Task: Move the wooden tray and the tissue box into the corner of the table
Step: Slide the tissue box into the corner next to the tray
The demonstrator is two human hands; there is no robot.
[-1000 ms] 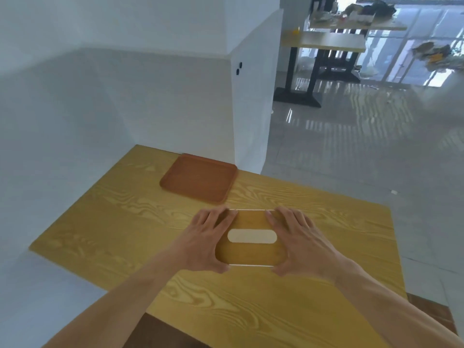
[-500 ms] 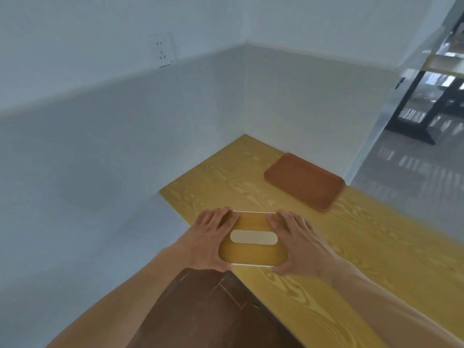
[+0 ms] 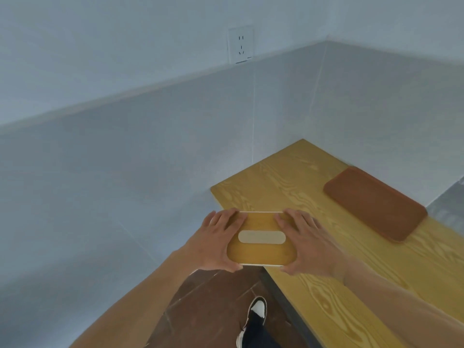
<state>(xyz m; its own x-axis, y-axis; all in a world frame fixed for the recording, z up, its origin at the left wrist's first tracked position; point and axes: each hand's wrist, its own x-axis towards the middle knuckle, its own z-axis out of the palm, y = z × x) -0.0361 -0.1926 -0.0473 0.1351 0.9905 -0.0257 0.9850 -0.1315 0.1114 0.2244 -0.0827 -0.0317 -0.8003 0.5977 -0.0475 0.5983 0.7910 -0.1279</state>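
Beyond the held tissue box (image 3: 261, 252), wooden tray (image 3: 374, 203).

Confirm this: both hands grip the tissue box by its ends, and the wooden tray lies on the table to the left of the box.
Wrong on the side. The head view shows the wooden tray lying on the table to the right of the tissue box, farther back against the wall. The rest holds: the left hand and right hand grip the box by its ends.
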